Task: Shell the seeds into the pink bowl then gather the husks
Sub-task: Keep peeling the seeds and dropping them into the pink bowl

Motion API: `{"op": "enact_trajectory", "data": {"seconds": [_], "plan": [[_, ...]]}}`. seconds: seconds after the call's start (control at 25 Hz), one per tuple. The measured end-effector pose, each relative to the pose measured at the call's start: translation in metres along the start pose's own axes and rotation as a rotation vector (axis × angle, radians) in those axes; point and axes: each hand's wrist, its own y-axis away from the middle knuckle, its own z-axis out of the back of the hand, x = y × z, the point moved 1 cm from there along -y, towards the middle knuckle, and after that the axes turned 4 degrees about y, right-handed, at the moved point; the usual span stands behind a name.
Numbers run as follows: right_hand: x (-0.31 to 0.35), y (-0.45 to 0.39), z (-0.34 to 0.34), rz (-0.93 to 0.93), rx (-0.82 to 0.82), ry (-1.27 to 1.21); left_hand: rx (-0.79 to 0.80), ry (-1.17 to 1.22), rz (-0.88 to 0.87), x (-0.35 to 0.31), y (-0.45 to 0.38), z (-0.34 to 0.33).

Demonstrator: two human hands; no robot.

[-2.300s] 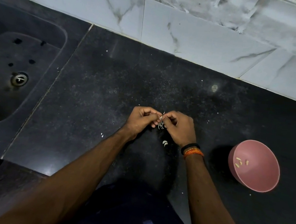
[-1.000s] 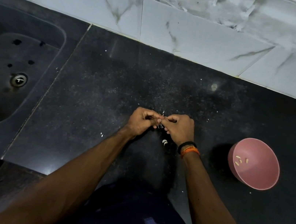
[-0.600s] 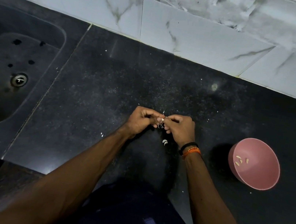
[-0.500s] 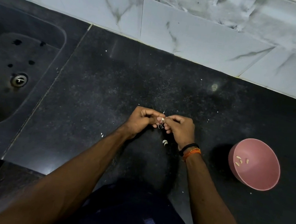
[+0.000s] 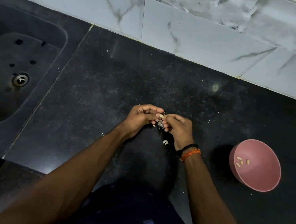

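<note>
Far left of the hands, a dark sink (image 5: 4, 79) is set into the black counter (image 5: 108, 86). The left hand (image 5: 140, 118) and right hand (image 5: 178, 129) meet fingertip to fingertip, both pinching one pale seed (image 5: 161, 116), with loose husks (image 5: 165, 143) on the counter just below the right hand. Well to the right of the right hand sits the pink bowl (image 5: 260, 178), holding a few shelled kernels (image 5: 241, 161).

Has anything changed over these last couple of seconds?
Barely. Both hands, left and right, stay fingertip to fingertip, still picking at the same seed. The pink bowl, its kernels and the husks on the counter have not moved.
</note>
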Motion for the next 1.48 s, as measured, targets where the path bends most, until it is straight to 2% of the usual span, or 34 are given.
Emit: {"op": "enact_trajectory", "data": {"seconds": [0.44, 0.72, 0.92, 1.08, 1.28, 1.48], "plan": [[0.002, 0.003, 0.002, -0.005, 0.017, -0.004, 0.006, -0.113, -0.074, 0.003, 0.003, -0.004], [0.004, 0.005, 0.000, 0.032, 0.051, 0.028, 0.026, -0.077, -0.062, 0.000, 0.004, -0.003], [0.001, 0.003, 0.004, 0.024, 0.004, 0.087, -0.013, 0.029, -0.051, 0.000, 0.005, 0.000], [-0.001, 0.002, 0.012, 0.085, -0.077, 0.295, -0.042, 0.072, -0.040, 0.000, 0.006, -0.001], [0.012, -0.001, 0.014, 0.277, -0.045, 0.595, -0.065, 0.069, -0.058, 0.002, 0.006, -0.002], [0.022, 0.001, 0.012, 0.358, -0.040, 0.692, -0.071, 0.057, -0.055, 0.003, 0.005, -0.001]]}}
